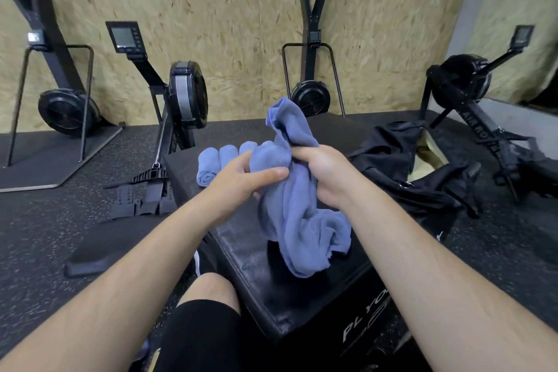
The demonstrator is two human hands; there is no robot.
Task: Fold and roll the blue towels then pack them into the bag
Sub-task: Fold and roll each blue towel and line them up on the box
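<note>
Nearest to us, a bare knee (211, 290) sits against the black plyo box (290, 305). Above the box top we hold a crumpled blue towel (299, 220) with both hands: our left hand (241, 181) pinches its middle between thumb and fingers, and our right hand (323, 172) is clenched around the bunched upper part, so one end sticks up and the rest hangs down to the box. Just behind our hands, rolled blue towels (220, 160) lie side by side on the box. To the right, the black bag (401, 157) lies open. Rowing machines (181, 100) stand along the chipboard wall (235, 9).
</note>
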